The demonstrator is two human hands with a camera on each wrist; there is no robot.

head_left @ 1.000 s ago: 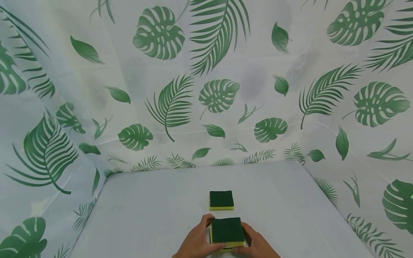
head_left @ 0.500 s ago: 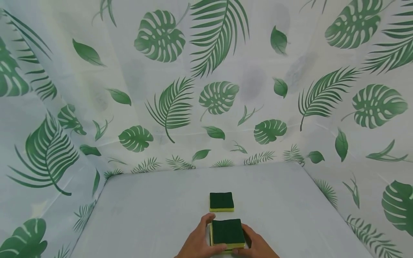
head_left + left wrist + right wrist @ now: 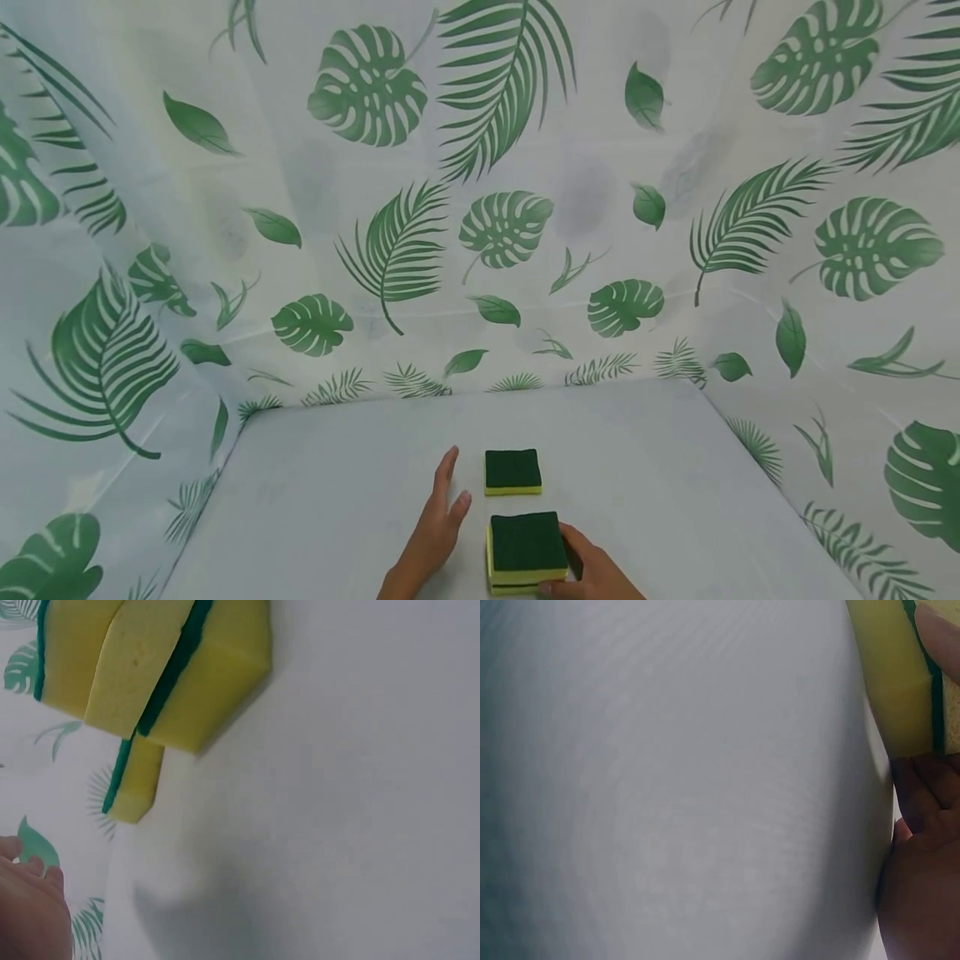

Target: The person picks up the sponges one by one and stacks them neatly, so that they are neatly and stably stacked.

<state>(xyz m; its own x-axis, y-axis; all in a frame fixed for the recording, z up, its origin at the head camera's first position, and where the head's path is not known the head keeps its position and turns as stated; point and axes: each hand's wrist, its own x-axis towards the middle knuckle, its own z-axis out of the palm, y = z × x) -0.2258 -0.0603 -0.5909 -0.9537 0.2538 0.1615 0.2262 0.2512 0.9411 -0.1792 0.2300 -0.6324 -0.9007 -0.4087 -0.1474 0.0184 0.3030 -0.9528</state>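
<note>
Two green-and-yellow scrub sponges form a stack near the front of the table; the upper sponge has its dark green side up, and the lower sponge lies flat beneath it. On the stack's right side, my right hand holds it, thumb at the near face and fingers along the side. The right wrist view shows the thumb near the seam between the sponges. My left hand is apart from the stack, to its left, fingers extended and holding nothing. Behind the stack lies a single sponge, green side up.
A white-covered table spreads out on both sides of the sponges. White cloth walls printed with green leaves enclose it at the back, left and right.
My left hand has let go of the stack and moved left and forward, its fingers straightening. The right hand still holds the stack, which stays in about the same place.
</note>
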